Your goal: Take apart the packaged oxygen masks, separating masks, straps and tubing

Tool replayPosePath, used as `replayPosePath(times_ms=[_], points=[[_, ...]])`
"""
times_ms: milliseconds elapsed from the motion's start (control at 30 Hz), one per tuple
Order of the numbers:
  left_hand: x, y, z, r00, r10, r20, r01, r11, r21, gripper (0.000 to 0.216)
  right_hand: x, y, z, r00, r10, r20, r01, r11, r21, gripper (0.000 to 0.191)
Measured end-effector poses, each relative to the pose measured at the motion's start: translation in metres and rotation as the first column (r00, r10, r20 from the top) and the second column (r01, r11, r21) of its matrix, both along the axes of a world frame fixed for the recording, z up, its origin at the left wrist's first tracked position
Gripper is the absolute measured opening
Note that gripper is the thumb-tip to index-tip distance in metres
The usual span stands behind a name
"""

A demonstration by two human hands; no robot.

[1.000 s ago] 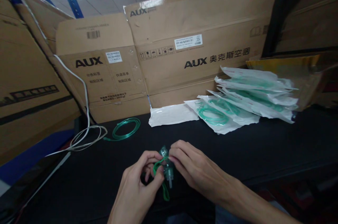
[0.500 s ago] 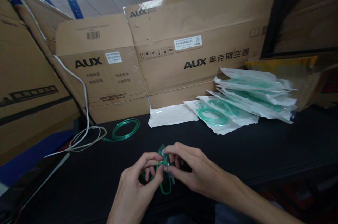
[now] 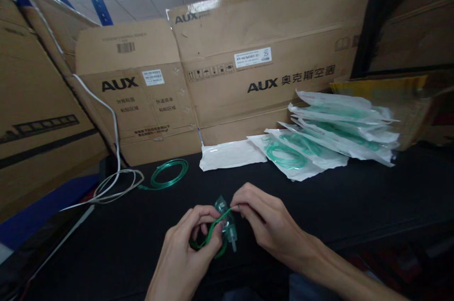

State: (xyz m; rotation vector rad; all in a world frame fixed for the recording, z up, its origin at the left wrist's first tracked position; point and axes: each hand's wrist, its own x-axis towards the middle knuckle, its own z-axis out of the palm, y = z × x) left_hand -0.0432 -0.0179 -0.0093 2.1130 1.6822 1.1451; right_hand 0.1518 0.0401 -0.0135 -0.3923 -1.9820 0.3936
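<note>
My left hand (image 3: 191, 239) is closed around a folded, clear green oxygen mask (image 3: 229, 220) with a pale connector pointing down at its lower end. A green elastic strap (image 3: 223, 214) runs from the left fingers across the mask to my right hand (image 3: 264, 213). Thumb and fingertips of the right hand pinch that strap, a little apart from the mask. More of the green strap hangs in loops beneath the left hand. Farther back on the left lies a coil of green tubing (image 3: 169, 173) on the black table (image 3: 117, 244).
White-backed pouches (image 3: 340, 126) with green tubing inside are piled at the back right. Beside them lies a flat white pouch (image 3: 232, 154). Cardboard panels (image 3: 220, 98) stand behind the table. A white cable (image 3: 115, 135) hangs down and loops at the left.
My right hand has moved up and right, drawing the strap out straight from the mask. The mask now shows more, with its connector in view. My left hand has hardly moved.
</note>
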Motion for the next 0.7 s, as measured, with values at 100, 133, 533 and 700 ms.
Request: replayPosePath(times_ms=[100,133,533,700], points=[[-0.0002,-0.0003,0.0012,0.999,-0.011,0.044,0.012,1.000,-0.019,0.010,-0.0001,-0.0012,0.0025,0.992,-0.075,-0.100,0.077,0.997,0.017,0.020],[-0.0002,-0.0006,0.0013,0.998,-0.013,0.062,0.015,1.000,-0.024,0.011,0.0000,-0.0019,0.0035,0.987,-0.097,-0.125,0.099,0.995,0.015,0.021],[-0.0084,0.0027,-0.0003,0.978,-0.018,0.210,0.037,0.996,-0.087,0.017,0.0006,-0.0029,0.0020,0.998,0.067,-0.006,-0.067,0.996,-0.051,0.022],[-0.0098,0.0032,0.0007,0.937,-0.055,0.344,0.118,0.979,-0.166,0.028,0.0009,-0.0007,0.0011,0.996,0.086,0.025,-0.085,0.995,-0.060,0.039]])
